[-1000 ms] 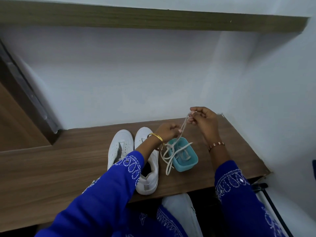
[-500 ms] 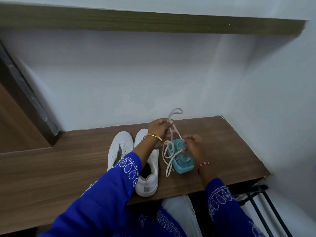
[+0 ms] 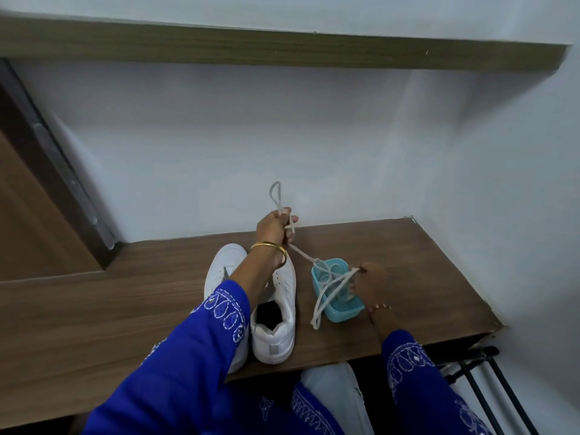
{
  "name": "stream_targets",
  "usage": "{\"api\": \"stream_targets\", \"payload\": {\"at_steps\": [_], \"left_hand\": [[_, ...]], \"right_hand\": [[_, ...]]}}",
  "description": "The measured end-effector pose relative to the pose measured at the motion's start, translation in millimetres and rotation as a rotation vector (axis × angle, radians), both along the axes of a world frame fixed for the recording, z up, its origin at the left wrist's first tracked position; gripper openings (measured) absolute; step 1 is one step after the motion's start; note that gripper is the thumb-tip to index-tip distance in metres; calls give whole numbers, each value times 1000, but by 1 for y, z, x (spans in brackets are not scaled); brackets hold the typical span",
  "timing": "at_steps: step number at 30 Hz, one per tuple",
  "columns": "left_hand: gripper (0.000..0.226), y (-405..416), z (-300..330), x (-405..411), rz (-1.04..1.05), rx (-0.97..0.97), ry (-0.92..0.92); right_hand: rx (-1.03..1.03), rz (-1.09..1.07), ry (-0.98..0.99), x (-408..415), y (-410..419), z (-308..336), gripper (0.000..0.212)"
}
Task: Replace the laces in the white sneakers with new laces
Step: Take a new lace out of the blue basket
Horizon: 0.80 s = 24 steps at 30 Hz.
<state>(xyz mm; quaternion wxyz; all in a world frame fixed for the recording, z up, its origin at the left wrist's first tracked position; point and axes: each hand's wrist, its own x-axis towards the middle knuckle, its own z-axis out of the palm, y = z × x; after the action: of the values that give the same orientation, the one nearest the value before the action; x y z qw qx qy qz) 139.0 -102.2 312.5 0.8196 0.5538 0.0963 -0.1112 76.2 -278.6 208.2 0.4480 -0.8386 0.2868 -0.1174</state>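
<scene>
Two white sneakers stand side by side on the wooden desk (image 3: 94, 309), toes toward the wall: the left sneaker (image 3: 221, 268) partly under my forearm, the right sneaker (image 3: 277, 321) with its opening showing. To their right sits a small teal tub (image 3: 340, 309) with white laces (image 3: 323, 296) spilling over its rim. My left hand (image 3: 276, 226) is raised above the sneakers and grips a lace, a loop sticking up above the fist. My right hand (image 3: 372, 277) pinches lace strands at the tub's right rim. One strand runs taut between the hands.
A white wall rises behind the desk, with a wooden shelf (image 3: 282, 48) overhead. A dark door frame (image 3: 53, 158) stands at the left. A black metal rack (image 3: 489, 381) sits below the desk's right end. My blue sleeves and lap fill the foreground.
My right hand dropped from above the tub down to its rim. My left hand rose and moved toward the wall, drawing a lace loop upward.
</scene>
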Motion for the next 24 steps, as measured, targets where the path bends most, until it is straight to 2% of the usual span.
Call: {"api": "stream_targets", "payload": {"at_steps": [2,5,9,12,15,16,18,20,21,24], "left_hand": [[22,4,-6,1,-30,98,26],[23,3,-18,-5,-161,247,39],[19,-2,-30,-16,-290,418,-11],[18,-2,-41,-17,-397,635,-63],[14,3,-52,-13,-437,865,-124],[18,6,-57,-9,-420,883,-106],[20,11,-61,-4,-394,873,-56],[10,16,-56,-4,-413,864,-52],[12,17,-53,-4,-427,863,-73],[25,18,-44,-7,-375,701,-80]], "right_hand": [[197,-55,-24,1,-3,12,15],[474,13,-87,3,5,39,17],[721,175,-259,0,25,74,20],[869,134,-384,2,29,94,23],[929,-5,-488,6,20,105,25],[940,-54,-514,6,16,106,25],[964,-140,-566,6,8,107,25],[962,-210,-594,6,2,105,25],[951,-235,-592,7,0,103,25],[831,-227,-452,7,-4,93,21]]}}
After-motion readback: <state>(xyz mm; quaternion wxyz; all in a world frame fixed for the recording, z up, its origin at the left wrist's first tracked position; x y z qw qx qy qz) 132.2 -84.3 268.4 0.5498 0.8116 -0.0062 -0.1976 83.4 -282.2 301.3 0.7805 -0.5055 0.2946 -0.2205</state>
